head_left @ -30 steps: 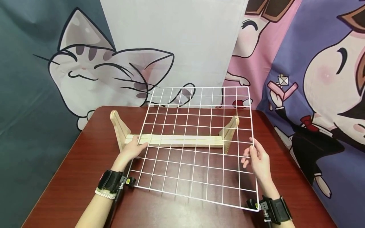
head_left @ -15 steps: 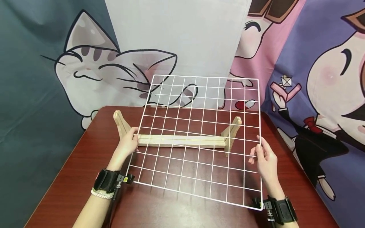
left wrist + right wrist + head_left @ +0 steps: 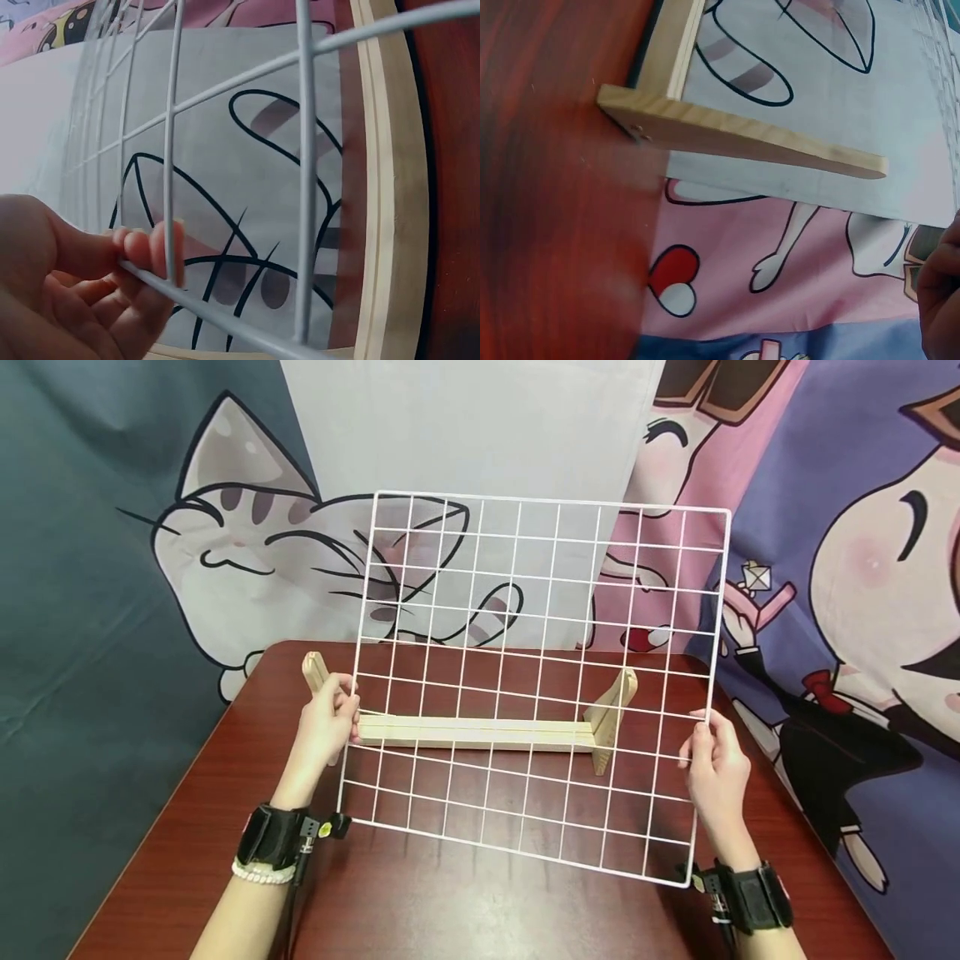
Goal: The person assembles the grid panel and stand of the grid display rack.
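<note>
A white wire grid panel (image 3: 531, 661) is held up, tilted back, between my two hands in the head view. My left hand (image 3: 321, 720) grips its left edge wire; in the left wrist view the fingers of that left hand (image 3: 90, 292) curl round the wire. At the opposite edge, my right hand (image 3: 718, 768) pinches the right side wire. Behind the panel stands a pale wooden stand (image 3: 480, 732), a long grooved bar with an upright at each end. The left hand covers part of its left upright. In the right wrist view the right upright (image 3: 750, 139) shows close up.
The stand rests on a dark red-brown table (image 3: 450, 902). Curtains with cartoon animals (image 3: 210, 552) hang behind the table's back edge. A black wrist strap with a camera sits on each wrist.
The grid panel has been lifted and tipped more upright, its top edge rising well up the curtain. Both hands moved up with it, the left shifting left and the right shifting right.
</note>
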Motion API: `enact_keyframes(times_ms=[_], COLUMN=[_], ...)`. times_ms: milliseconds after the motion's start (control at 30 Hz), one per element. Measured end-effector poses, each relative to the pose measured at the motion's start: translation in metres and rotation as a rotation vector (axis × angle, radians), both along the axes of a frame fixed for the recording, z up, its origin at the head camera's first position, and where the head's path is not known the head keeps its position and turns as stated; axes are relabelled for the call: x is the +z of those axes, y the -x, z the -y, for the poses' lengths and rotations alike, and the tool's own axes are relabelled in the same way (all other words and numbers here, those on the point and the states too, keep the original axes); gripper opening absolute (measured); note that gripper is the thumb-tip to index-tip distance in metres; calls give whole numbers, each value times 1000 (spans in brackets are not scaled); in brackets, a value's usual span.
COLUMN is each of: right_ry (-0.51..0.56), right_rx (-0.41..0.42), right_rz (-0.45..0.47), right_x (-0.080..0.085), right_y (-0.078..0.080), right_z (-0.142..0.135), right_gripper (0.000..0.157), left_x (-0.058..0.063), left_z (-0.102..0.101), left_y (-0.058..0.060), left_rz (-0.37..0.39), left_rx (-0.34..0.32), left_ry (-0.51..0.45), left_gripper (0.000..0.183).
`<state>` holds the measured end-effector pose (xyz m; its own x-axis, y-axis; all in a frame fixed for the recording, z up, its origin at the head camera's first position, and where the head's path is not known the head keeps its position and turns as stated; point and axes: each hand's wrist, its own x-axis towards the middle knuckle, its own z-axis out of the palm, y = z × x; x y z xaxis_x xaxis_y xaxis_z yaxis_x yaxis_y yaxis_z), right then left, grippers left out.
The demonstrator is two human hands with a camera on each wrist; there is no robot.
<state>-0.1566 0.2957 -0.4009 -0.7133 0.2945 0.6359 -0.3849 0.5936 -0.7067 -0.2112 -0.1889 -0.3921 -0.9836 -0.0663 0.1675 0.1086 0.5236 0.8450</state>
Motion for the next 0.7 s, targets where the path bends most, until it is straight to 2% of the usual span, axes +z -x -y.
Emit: enact_keyframes(times_ms=[100, 233, 433, 533, 700], right_ry=[14, 32, 11, 1, 37], right_rx=[34, 130, 265, 291, 270], right_rz=[3, 29, 43, 42, 48], right_x=[6, 19, 54, 63, 63], right_y=[3, 6, 3, 5, 23], right_z=[-1, -3, 5, 8, 5], right_gripper=[21, 21, 18, 18, 19], left_x=[5, 12, 23, 28, 36], left_z=[1, 4, 10, 12, 13], left_y=[-1, -3, -8, -9, -7], left_rz=[-45, -111, -228, -277, -318], left_rx=[26, 50, 67, 98, 162], left_ry=[-27, -55, -69, -55, -81], left_gripper=[14, 16, 16, 16, 15])
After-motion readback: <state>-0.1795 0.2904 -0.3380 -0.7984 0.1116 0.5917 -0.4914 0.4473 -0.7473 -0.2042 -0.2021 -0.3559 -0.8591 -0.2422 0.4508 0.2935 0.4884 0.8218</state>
